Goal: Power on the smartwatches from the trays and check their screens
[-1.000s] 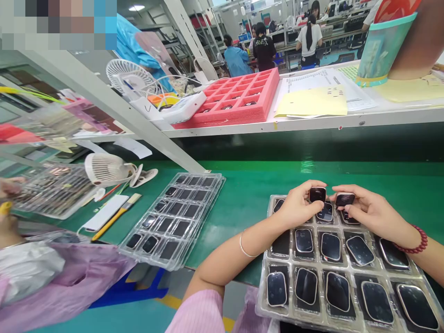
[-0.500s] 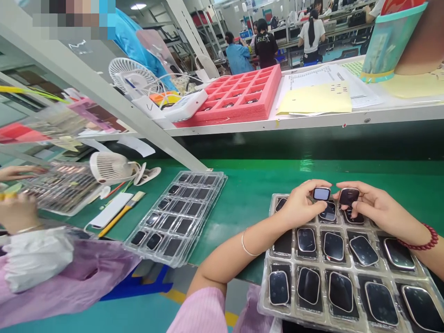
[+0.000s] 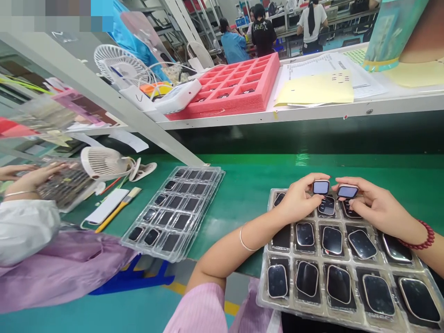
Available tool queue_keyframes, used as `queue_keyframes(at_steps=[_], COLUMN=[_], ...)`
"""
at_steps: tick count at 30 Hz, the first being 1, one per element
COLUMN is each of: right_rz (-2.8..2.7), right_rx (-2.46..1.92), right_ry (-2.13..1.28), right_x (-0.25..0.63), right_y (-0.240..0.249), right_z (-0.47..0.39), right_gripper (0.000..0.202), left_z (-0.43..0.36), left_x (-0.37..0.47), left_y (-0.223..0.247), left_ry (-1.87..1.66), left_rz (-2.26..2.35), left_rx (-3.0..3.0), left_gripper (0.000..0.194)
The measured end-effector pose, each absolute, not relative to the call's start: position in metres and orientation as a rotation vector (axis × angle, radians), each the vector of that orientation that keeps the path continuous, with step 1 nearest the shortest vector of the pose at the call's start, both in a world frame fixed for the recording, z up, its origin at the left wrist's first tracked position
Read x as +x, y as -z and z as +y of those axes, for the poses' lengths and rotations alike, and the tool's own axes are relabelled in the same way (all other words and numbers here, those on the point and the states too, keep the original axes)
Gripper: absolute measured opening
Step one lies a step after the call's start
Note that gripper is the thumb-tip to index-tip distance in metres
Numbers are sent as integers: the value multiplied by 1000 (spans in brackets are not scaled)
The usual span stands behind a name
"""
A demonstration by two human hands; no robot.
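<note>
Pinched in my left hand (image 3: 305, 196) is a smartwatch case (image 3: 321, 187), its pale screen facing me. Close beside it, my right hand (image 3: 378, 203) grips a second smartwatch case (image 3: 347, 191), which also shows a light, reflective screen. Both are held just above the far part of a clear plastic tray (image 3: 290, 259). Strapless watch cases fill many of its compartments, among them one watch case (image 3: 332, 240) in the middle row and another (image 3: 339, 284) in the near row. My fingers and palms hide part of the far row.
Left of me lies a stack of clear trays (image 3: 173, 212) holding some watch cases. A brush (image 3: 118, 210), a white slab (image 3: 107, 206) and a small fan (image 3: 107, 165) lie beyond it. A co-worker's hand (image 3: 34, 180) is at far left. A pink foam tray (image 3: 225, 108) rests on the shelf above.
The watch case in my right hand has tilted, so its screen now looks light instead of dark. My left hand keeps its hold. The co-worker's hand has moved over the items at far left.
</note>
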State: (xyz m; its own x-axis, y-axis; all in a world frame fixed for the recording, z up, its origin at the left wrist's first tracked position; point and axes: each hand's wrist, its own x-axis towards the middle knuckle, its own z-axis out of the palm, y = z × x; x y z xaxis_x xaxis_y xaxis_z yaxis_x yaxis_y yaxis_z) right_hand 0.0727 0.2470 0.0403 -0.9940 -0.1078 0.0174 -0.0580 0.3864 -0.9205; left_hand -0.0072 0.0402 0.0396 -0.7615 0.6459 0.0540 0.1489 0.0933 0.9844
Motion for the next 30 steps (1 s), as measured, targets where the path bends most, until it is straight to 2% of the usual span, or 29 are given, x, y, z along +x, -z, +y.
queue_keyframes(at_steps=[3,7,9,17,30], right_rz=[2642,2654,2622,2435,2169], right_rx=[-209,-205,-171,-15,-17], right_ry=[1640,1656,1701,1843,2011], right_x=[72,72,73,68,63], right_y=[-40,-42,-42,-38,-38], right_z=[247,247,247,253,264], right_gripper=[45,34,32,55,57], left_z=[40,41,41,39,39], left_x=[-7,-8,-9,-11,-12], left_y=[-40,-38,-36,-41,-40], left_ry=[-1741,-1828,-1840,-1794,-1830], left_rz=[1963,1868,1861,1808,1710], left_rx=[750,724,726,604,592], left_gripper=[43,34,36,55,59])
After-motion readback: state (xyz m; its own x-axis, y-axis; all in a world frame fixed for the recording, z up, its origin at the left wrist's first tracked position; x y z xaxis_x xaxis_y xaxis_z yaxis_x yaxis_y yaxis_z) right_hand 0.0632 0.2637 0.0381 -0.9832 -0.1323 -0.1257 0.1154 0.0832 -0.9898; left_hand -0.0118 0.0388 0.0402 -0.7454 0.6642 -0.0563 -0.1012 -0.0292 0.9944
